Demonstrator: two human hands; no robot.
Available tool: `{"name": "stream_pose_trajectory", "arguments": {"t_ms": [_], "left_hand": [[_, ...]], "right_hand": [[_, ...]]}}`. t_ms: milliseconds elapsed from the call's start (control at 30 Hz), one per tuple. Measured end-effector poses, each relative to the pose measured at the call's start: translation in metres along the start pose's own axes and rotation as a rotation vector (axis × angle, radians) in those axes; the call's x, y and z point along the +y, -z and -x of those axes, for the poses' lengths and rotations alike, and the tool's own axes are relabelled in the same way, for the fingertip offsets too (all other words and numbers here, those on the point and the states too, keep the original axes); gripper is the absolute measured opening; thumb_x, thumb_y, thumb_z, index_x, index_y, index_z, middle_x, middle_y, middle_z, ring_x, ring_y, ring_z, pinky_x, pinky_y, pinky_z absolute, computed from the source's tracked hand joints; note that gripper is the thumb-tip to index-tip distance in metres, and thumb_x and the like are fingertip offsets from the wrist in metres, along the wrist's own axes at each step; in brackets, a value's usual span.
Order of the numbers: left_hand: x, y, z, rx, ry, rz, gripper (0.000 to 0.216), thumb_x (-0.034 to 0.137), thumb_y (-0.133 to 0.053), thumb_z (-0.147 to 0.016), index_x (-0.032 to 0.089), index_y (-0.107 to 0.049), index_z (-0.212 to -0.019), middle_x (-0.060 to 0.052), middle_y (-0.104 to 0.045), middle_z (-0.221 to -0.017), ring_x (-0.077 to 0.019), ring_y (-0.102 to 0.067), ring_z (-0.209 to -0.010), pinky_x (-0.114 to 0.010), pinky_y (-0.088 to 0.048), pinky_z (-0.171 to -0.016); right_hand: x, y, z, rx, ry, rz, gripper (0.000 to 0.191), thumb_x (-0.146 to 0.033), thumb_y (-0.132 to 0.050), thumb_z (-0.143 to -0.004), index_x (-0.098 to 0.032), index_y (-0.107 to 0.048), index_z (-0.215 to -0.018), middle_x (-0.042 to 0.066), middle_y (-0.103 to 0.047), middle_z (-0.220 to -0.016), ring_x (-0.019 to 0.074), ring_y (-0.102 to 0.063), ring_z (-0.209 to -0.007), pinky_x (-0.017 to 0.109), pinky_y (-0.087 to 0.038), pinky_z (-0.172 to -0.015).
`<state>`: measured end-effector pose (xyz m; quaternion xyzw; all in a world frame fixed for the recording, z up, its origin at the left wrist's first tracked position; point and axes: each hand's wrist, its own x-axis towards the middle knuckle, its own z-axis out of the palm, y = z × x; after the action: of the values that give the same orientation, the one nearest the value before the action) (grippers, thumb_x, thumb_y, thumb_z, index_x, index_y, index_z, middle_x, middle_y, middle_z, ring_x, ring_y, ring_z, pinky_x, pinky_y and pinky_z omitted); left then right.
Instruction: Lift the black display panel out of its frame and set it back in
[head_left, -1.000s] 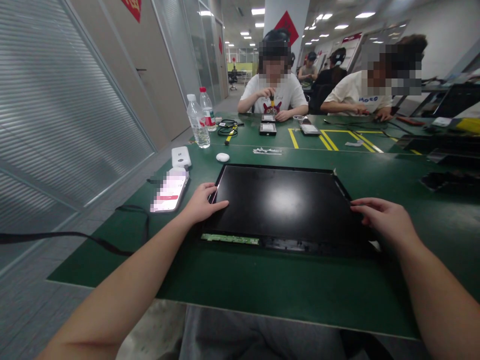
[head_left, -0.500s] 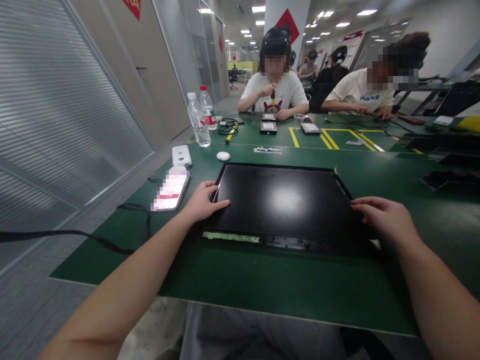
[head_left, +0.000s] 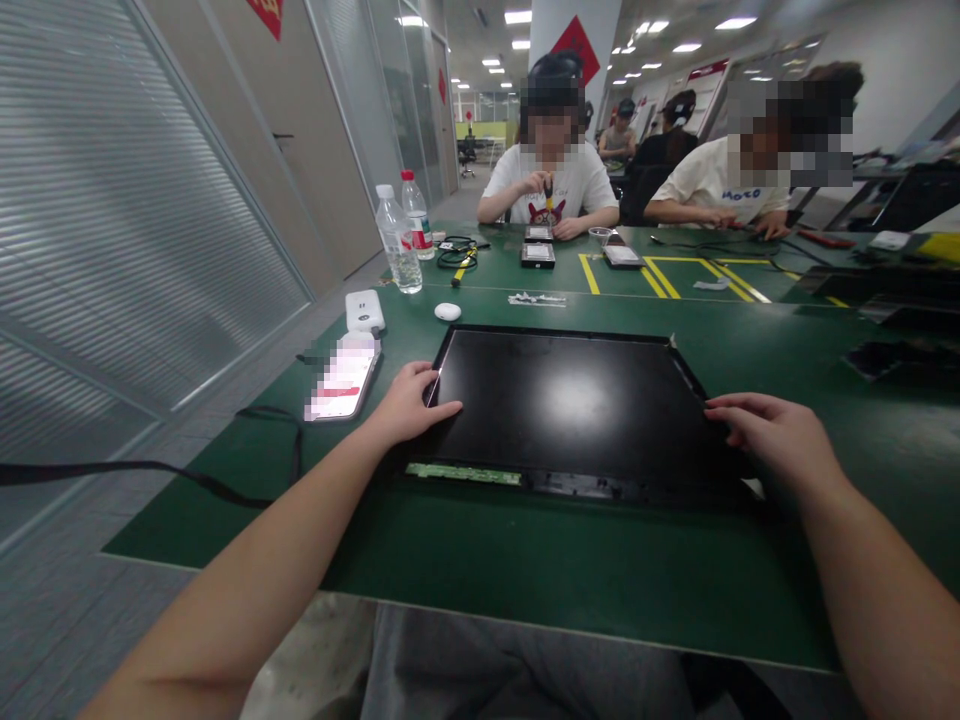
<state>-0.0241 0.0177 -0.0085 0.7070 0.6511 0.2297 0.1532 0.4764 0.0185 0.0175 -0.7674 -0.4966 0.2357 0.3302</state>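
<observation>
Little but the view has shifted, slightly, since the earlier frame; the left hand (head_left: pixel 409 405) is clamped on the left edge of the black display panel (head_left: pixel 570 400), thumb over its face; the right hand (head_left: pixel 776 435) pinches its right edge; the panel is on the green table (head_left: pixel 540 570), right of the phone (head_left: pixel 346 378).

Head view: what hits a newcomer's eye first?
The black panel on the green table, with a white glare and the left hand and right hand at its sides. Next, the lit phone, left of it, and the green strip at its near edge. Farther back, the red diamond on the pillar.
</observation>
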Motion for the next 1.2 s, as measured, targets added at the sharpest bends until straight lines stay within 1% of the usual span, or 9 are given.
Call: {"name": "stream_pose_trajectory", "arguments": {"t_ms": [233, 333, 467, 600, 700, 900, 967, 1100, 1200], "left_hand": [[-0.0023, -0.0024, -0.0012, -0.003, 0.007, -0.003, 0.075, 0.069, -0.073, -0.078, 0.014, -0.070, -0.130, -0.022, -0.052, -0.153, -0.0433, -0.050, -0.147, -0.054, -0.036, -0.128], [-0.0034, -0.0031, -0.0019, -0.007, -0.002, -0.009, 0.076, 0.070, -0.073, -0.078, 0.015, -0.070, -0.130, -0.021, -0.053, -0.152, -0.0431, -0.050, -0.148, -0.054, -0.036, -0.128], [-0.0044, -0.0031, -0.0027, -0.012, -0.001, -0.024, 0.079, 0.070, -0.072, -0.079, 0.012, -0.069, -0.132, -0.023, -0.052, -0.153, -0.0432, -0.049, -0.148, -0.054, -0.036, -0.128], [-0.0038, -0.0024, -0.0023, -0.008, -0.015, -0.017, 0.076, 0.070, -0.073, -0.079, 0.016, -0.069, -0.132, -0.021, -0.054, -0.153, -0.0429, -0.050, -0.147, -0.055, -0.037, -0.127], [-0.0031, -0.0029, -0.0019, -0.009, -0.004, -0.022, 0.076, 0.069, -0.074, -0.079, 0.014, -0.068, -0.132, -0.022, -0.053, -0.153, -0.0432, -0.050, -0.147, -0.055, -0.036, -0.128], [-0.0043, -0.0042, -0.0019, -0.008, -0.026, -0.022, 0.074, 0.066, -0.072, -0.081, 0.017, -0.066, -0.137, -0.020, -0.054, -0.152, -0.0431, -0.049, -0.147, -0.058, -0.036, -0.127], [-0.0038, -0.0037, -0.0011, -0.023, -0.034, -0.032, 0.073, 0.066, -0.070, -0.083, 0.018, -0.065, -0.138, -0.020, -0.053, -0.153, -0.0425, -0.048, -0.148, -0.056, -0.035, -0.127], [0.0003, -0.0016, 0.0015, -0.047, -0.025, -0.046, 0.076, 0.065, -0.066, -0.087, 0.013, -0.065, -0.142, -0.022, -0.046, -0.157, -0.0428, -0.045, -0.152, -0.053, -0.034, -0.129], [0.0045, 0.0024, 0.0032, -0.031, -0.053, -0.041, 0.071, 0.064, -0.067, -0.088, 0.016, -0.067, -0.140, -0.022, -0.046, -0.159, -0.0437, -0.044, -0.152, -0.057, -0.035, -0.128]], "right_hand": [[-0.0011, -0.0011, -0.0006, 0.000, 0.000, 0.037, 0.043, -0.049, -0.070, -0.064, -0.020, -0.083, -0.093, 0.006, -0.069, -0.063, 0.0244, -0.064, -0.065, 0.036, -0.043, -0.062], [-0.0015, -0.0018, -0.0010, 0.005, -0.012, 0.057, 0.045, -0.050, -0.070, -0.065, -0.020, -0.084, -0.095, 0.006, -0.068, -0.061, 0.0247, -0.064, -0.065, 0.036, -0.043, -0.062], [-0.0004, -0.0021, -0.0025, 0.013, -0.012, 0.070, 0.047, -0.050, -0.069, -0.065, -0.020, -0.084, -0.097, 0.005, -0.067, -0.060, 0.0243, -0.064, -0.065, 0.036, -0.043, -0.062], [0.0012, -0.0022, -0.0034, 0.016, -0.010, 0.077, 0.045, -0.051, -0.069, -0.066, -0.021, -0.084, -0.097, 0.004, -0.067, -0.060, 0.0247, -0.064, -0.066, 0.036, -0.043, -0.062], [0.0008, -0.0024, -0.0027, 0.016, 0.020, 0.060, 0.040, -0.048, -0.070, -0.066, -0.022, -0.083, -0.093, 0.005, -0.070, -0.065, 0.0233, -0.064, -0.065, 0.036, -0.043, -0.063], [0.0007, -0.0027, -0.0021, 0.024, 0.019, 0.066, 0.040, -0.049, -0.070, -0.066, -0.022, -0.083, -0.091, 0.005, -0.067, -0.059, 0.0249, -0.065, -0.064, 0.037, -0.044, -0.064], [0.0011, -0.0029, -0.0028, 0.025, 0.023, 0.075, 0.040, -0.049, -0.070, -0.065, -0.022, -0.083, -0.091, 0.005, -0.067, -0.058, 0.0254, -0.065, -0.065, 0.037, -0.044, -0.065], [-0.0006, -0.0030, -0.0027, 0.017, 0.037, 0.084, 0.037, -0.048, -0.068, -0.066, -0.023, -0.083, -0.088, 0.004, -0.072, -0.065, 0.0245, -0.066, -0.065, 0.039, -0.046, -0.069], [-0.0025, -0.0029, -0.0011, 0.010, 0.050, 0.095, 0.034, -0.046, -0.068, -0.068, -0.023, -0.082, -0.088, 0.004, -0.072, -0.067, 0.0235, -0.066, -0.064, 0.039, -0.047, -0.070]]}}
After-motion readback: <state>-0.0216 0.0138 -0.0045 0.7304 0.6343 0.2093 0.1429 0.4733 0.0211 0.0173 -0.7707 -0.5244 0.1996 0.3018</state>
